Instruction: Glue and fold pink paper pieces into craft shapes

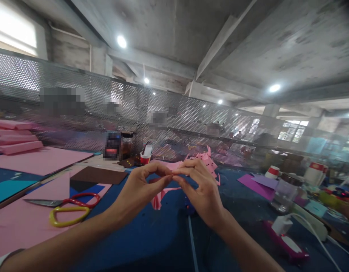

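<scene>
Craft workshop: scissors (70,211), pink paper stacks (14,136), concrete ceiling (163,26).

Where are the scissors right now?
Head view, left side: the scissors lie mostly over pink paper, below the brown sheet and left of the left hand.

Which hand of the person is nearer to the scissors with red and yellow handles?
The left hand. It is to the right of the scissors, not touching them; the right hand is farther right, beyond the left one.

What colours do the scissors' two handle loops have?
One red loop, one yellow loop; head view.
</scene>
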A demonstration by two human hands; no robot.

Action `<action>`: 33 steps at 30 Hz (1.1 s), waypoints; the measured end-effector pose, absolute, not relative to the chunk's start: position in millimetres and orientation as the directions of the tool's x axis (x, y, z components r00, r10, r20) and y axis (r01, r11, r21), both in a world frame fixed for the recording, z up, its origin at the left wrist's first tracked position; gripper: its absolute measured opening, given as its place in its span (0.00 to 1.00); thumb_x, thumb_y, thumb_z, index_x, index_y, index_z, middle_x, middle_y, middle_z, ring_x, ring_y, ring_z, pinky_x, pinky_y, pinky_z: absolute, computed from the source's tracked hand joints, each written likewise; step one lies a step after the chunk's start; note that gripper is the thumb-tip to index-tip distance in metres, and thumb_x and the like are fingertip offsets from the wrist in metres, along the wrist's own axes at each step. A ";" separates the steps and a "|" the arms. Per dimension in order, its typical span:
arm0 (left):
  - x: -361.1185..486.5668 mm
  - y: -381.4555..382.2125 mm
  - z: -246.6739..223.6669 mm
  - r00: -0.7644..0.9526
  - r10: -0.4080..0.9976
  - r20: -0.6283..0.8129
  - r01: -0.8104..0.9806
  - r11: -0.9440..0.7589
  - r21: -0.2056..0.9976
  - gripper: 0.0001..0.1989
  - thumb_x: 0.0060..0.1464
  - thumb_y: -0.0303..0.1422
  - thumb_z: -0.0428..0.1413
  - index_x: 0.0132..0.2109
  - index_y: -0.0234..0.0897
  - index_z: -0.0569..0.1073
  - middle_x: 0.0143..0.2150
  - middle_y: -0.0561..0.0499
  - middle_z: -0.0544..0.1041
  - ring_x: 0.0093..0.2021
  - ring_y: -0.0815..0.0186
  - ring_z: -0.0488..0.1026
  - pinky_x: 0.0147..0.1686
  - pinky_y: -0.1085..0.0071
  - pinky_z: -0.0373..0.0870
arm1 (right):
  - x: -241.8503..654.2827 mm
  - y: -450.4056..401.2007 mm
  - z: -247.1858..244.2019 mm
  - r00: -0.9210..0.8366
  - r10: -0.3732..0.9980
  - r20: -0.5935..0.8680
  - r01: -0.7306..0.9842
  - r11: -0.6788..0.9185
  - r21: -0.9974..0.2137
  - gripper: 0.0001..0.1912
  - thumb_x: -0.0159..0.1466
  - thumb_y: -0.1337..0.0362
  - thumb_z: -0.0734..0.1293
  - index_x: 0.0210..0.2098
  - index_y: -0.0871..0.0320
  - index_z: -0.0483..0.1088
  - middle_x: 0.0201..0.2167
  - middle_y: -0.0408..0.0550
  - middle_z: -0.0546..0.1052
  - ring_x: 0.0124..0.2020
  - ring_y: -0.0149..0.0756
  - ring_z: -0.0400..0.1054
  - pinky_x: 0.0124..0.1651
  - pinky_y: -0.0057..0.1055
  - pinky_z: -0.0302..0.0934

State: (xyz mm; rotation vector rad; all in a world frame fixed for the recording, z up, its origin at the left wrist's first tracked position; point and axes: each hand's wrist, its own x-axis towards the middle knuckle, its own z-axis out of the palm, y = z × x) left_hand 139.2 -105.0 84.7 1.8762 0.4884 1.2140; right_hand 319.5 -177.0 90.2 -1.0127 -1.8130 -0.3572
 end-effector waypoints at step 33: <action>137.1 -112.7 85.9 0.416 0.504 0.757 0.115 -0.855 0.506 0.05 0.60 0.31 0.58 0.35 0.39 0.77 0.33 0.52 0.80 0.34 0.66 0.77 0.33 0.73 0.73 | 321.7 -172.0 88.4 -0.286 0.524 0.803 0.875 0.483 -0.004 0.05 0.74 0.62 0.65 0.41 0.55 0.70 0.42 0.46 0.76 0.46 0.40 0.68 0.52 0.41 0.58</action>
